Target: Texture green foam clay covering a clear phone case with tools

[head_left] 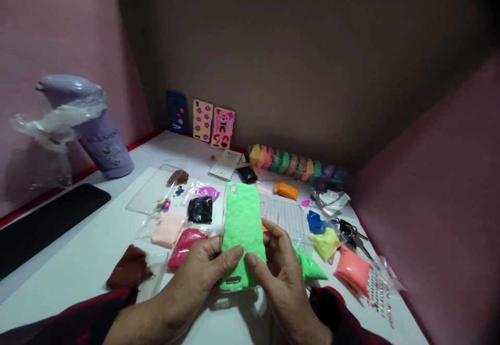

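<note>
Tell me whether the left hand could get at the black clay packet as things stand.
Probably yes: the black clay packet lies uncovered on the table just beyond the left hand, but that hand is busy holding the green-covered phone case together with the right hand.

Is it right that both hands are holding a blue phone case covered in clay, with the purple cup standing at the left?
Not quite. The phone case is covered in green clay, not blue. The head view shows it clearly. The rest holds: the left hand and the right hand both hold it, thumbs pressed on its front, and the purple cup stands at the left on the white table.
</note>
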A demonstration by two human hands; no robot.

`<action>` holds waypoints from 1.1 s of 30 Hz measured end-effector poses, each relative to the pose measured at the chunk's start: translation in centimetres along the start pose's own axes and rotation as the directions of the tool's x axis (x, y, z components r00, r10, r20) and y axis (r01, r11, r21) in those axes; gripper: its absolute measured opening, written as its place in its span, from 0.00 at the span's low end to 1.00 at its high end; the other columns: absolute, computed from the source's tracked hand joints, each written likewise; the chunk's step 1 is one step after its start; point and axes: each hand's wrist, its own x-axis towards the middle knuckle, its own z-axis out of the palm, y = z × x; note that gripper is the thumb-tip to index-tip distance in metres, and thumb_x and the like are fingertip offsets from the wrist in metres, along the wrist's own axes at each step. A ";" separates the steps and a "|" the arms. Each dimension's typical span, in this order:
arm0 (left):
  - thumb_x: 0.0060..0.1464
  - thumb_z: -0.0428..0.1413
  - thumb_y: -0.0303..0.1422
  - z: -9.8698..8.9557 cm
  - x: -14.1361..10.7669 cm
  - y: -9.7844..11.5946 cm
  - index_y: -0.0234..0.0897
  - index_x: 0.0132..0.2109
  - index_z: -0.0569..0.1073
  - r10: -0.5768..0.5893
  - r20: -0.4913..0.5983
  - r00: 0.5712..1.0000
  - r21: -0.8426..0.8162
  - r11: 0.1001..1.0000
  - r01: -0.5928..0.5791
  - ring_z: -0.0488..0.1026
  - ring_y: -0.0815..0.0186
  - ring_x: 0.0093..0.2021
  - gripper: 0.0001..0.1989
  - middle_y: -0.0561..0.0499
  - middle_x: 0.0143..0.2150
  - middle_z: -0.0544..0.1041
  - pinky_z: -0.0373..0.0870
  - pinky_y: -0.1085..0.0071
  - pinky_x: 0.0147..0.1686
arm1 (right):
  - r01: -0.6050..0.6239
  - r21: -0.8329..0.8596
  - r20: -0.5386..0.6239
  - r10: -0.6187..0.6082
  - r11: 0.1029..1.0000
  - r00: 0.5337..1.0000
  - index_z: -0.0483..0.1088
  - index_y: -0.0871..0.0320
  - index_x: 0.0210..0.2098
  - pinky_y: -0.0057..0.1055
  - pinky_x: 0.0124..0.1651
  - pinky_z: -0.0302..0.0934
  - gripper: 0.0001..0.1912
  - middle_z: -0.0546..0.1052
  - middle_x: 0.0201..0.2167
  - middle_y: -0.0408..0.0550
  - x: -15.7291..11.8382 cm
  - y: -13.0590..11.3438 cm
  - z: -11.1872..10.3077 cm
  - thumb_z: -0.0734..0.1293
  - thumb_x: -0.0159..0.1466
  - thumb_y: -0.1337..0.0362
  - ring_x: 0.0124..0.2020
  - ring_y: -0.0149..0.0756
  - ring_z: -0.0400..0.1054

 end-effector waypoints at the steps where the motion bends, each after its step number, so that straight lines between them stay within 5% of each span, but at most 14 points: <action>1: 0.46 0.62 0.46 0.0 0.0 0.0 0.32 0.42 0.79 0.001 -0.002 1.000 -0.004 1.000 -0.001 0.70 0.68 0.28 0.22 0.47 0.29 0.77 0.68 0.70 0.34 | 0.010 -0.003 -0.014 -0.010 1.000 1.000 0.57 0.52 0.55 0.35 0.49 0.65 0.25 0.72 0.49 0.51 0.0 0.0 0.0 0.67 0.61 0.65 0.49 0.39 0.68; 15: 0.47 0.63 0.40 0.2 0.0 0.6 0.32 0.42 0.79 0.017 -0.006 1.000 -0.080 0.997 -0.017 0.73 0.65 0.31 0.18 0.44 0.33 0.80 0.69 0.69 0.36 | 0.028 0.091 0.019 -0.030 0.995 0.999 0.59 0.51 0.54 0.33 0.48 0.66 0.19 0.72 0.50 0.50 0.0 0.3 -0.3 0.64 0.64 0.64 0.48 0.37 0.69; 33: 0.45 0.64 0.43 0.2 -0.1 0.3 0.31 0.39 0.80 -0.011 -0.016 1.000 -0.027 1.000 0.011 0.70 0.67 0.27 0.19 0.47 0.27 0.77 0.68 0.69 0.34 | 0.001 0.055 -0.029 0.000 0.998 1.000 0.59 0.53 0.53 0.35 0.44 0.67 0.24 0.74 0.45 0.51 0.2 0.1 -0.1 0.69 0.59 0.63 0.44 0.40 0.71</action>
